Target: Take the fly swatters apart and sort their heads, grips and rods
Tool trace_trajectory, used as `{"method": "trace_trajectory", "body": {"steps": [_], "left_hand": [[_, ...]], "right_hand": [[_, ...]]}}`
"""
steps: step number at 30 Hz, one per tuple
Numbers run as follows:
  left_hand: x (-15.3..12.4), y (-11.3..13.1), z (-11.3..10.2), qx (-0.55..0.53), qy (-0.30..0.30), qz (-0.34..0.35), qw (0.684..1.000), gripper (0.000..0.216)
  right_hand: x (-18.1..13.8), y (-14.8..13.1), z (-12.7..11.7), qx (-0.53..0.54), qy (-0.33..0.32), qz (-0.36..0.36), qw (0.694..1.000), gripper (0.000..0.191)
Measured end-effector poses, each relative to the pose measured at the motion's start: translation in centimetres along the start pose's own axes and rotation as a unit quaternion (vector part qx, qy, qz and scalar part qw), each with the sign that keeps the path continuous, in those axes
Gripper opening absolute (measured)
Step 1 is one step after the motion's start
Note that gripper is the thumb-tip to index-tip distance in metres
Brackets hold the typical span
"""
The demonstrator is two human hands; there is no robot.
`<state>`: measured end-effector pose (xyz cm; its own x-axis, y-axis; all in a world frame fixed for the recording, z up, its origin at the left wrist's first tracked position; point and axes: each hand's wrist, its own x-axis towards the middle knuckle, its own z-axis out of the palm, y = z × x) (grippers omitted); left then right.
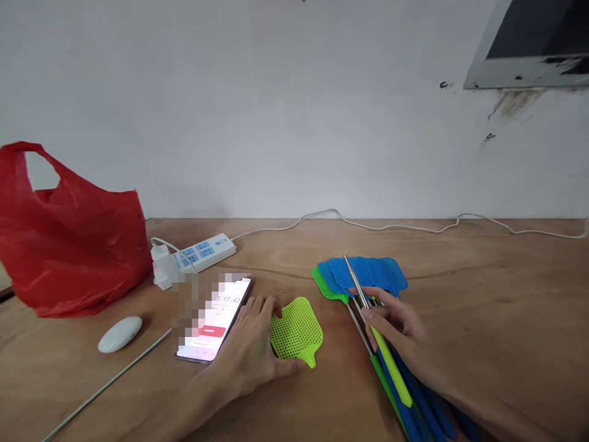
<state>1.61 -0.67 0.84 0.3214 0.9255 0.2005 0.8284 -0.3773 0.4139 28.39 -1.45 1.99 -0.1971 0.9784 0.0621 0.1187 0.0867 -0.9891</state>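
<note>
My left hand (254, 348) rests on the wooden table (483, 288) with fingers closed on the edge of a loose yellow-green fly-swatter head (297, 333). My right hand (396, 328) pinches a thin metal rod with a yellow-green handle (373, 329), its bare tip pointing up and away from me. Under that hand lies a pile of assembled fly swatters (363, 274), several blue heads and a green one fanned out, their handles running toward me.
A phone (218, 319) with a lit screen lies left of my left hand. Farther left are a white power strip (197, 253), a small white oval object (120, 334), a thin rod and a red plastic bag (69, 239). A white cable runs along the wall.
</note>
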Motion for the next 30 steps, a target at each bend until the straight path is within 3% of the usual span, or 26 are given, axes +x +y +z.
{"method": "trace_trajectory", "body": {"steps": [4,8,12,18,22,30], "left_hand": [[-0.1,0.2,-0.4,-0.058,0.019,0.018,0.998,0.042],[0.0,0.1,-0.1,-0.045,0.027,0.044,0.998,0.058],[0.0,0.5,0.7,-0.012,0.018,0.024,0.999,0.068],[0.0,1.1,1.2,-0.005,0.008,0.000,1.000,0.052],[0.2,0.4,1.1,-0.029,0.005,-0.021,0.999,0.058],[0.1,0.5,0.2,-0.080,-0.006,0.006,0.997,0.053]], "right_hand": [[0.0,0.2,0.0,0.002,0.003,-0.005,1.000,0.049],[0.0,0.2,0.0,-0.001,0.004,0.000,1.000,0.048],[0.0,0.0,0.2,-0.003,0.001,0.005,1.000,0.049],[-0.2,0.0,0.2,-0.007,-0.004,0.007,1.000,0.048],[-0.1,0.3,0.1,-0.007,-0.002,-0.004,1.000,0.047],[0.0,-0.2,0.0,-0.015,0.012,0.000,1.000,0.048]]}}
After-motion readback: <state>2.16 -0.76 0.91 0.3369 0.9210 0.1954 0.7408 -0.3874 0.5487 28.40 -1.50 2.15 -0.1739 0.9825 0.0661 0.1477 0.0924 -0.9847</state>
